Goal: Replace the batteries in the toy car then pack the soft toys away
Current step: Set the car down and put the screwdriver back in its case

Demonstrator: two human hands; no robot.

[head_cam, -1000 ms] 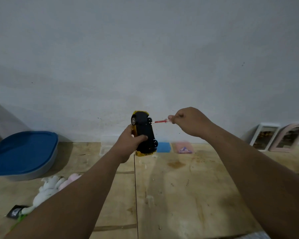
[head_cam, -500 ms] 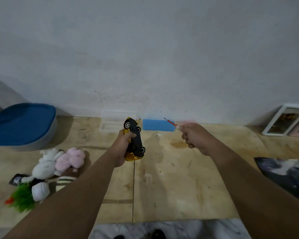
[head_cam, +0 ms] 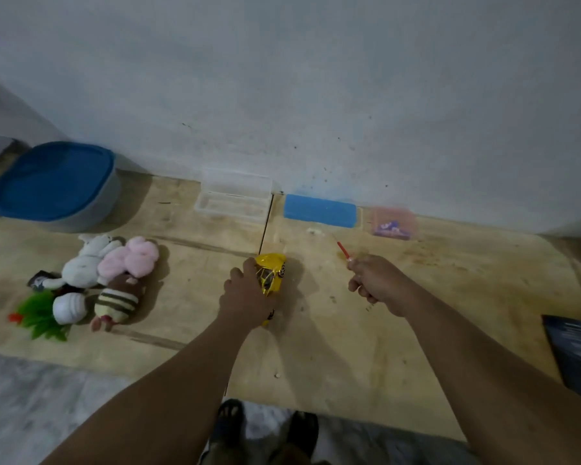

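Lowering: left hand [head_cam: 245,297] brought toy car [head_cam: 270,271] down, yellow top now up.

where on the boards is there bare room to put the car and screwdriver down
Bare board lies between the toy car in the left hand and the right hand holding the screwdriver, and nearer, down to the board edge. Right of that hand is bare too. Crowded: the soft toys at left, boxes along the wall.
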